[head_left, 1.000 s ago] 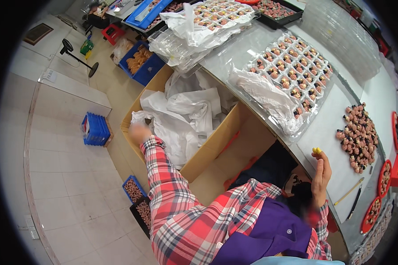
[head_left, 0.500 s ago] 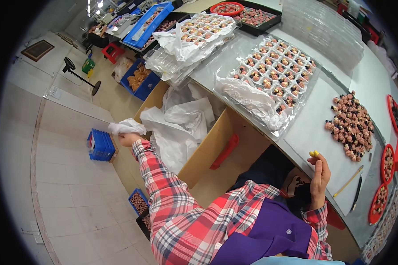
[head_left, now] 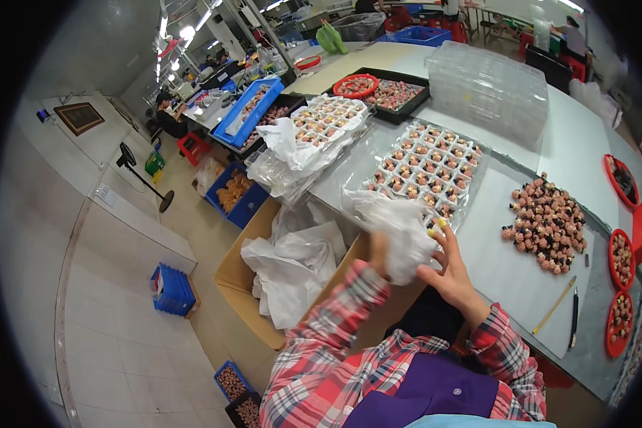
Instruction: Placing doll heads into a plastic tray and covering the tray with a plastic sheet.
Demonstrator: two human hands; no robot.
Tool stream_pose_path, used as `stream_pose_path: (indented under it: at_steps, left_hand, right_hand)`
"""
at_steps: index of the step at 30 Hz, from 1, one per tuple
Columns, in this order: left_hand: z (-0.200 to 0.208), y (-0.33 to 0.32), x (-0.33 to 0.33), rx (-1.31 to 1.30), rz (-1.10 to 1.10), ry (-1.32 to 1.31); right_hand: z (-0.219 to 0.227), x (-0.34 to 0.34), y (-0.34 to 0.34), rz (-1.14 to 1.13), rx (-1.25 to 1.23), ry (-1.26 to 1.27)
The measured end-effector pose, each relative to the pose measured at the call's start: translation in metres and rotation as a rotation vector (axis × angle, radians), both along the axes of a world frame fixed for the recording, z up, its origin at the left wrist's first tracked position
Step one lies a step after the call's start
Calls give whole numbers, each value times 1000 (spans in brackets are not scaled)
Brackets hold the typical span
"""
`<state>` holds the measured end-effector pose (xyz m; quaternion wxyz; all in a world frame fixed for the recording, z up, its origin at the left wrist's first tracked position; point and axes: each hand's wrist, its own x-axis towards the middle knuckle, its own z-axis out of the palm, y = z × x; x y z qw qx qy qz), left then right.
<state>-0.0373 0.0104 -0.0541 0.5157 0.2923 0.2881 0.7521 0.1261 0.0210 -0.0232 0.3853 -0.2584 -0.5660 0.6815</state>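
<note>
My left hand (head_left: pixel 379 255), smeared by motion, grips a crumpled sheet of white tissue paper (head_left: pixel 401 246) over the table's near edge. My right hand (head_left: pixel 455 274) is at the paper's right side, thumb and fingers spread, with yellow covers on some fingertips. Whether its thumb touches the paper is hard to tell. Just beyond lies a clear plastic tray with a white compartment insert (head_left: pixel 435 153), its cells filled with small pink, black and cream pieces. The paper hides the tray's near left corner.
Left of me stands a cardboard box (head_left: pixel 237 282) full of white paper. Stacked trays (head_left: pixel 292 160) are at the table's left edge. A pile of pink pieces (head_left: pixel 547 221), a brush (head_left: pixel 554 305), a black pen-like tool (head_left: pixel 573 321) and red bowls (head_left: pixel 618 324) lie to the right. Clear trays (head_left: pixel 488 89) stand behind.
My left hand has come from beyond the cardboard box to the tray's near edge, bringing paper along. My right hand has moved left to meet it. The view has tilted up.
</note>
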Motion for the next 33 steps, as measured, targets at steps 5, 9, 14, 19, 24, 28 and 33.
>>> stream_pose_path:
  at_steps: [5, 9, 14, 19, 24, 28, 33]
  left_hand:
    - [12, 20, 36, -188, 375, 504]
    - [18, 23, -4, -155, 199, -102]
    - [2, 20, -29, -212, 304, -90]
    - [6, 20, -14, -184, 256, -107]
    - [26, 13, 39, -121, 396, 256]
    - [64, 13, 103, 301, 318, 849]
    - [89, 24, 173, 814, 72, 1685]
  right_hand:
    - [-17, 6, 34, -130, 43, 32]
    - [-8, 9, 53, -287, 51, -35]
    - [-11, 10, 58, -359, -36, 45]
    - [-14, 15, 58, -467, -112, 198]
    - [8, 43, 53, -743, 170, 185]
    - [18, 91, 40, -856, 260, 200]
    - [24, 172, 18, -720, 44, 298]
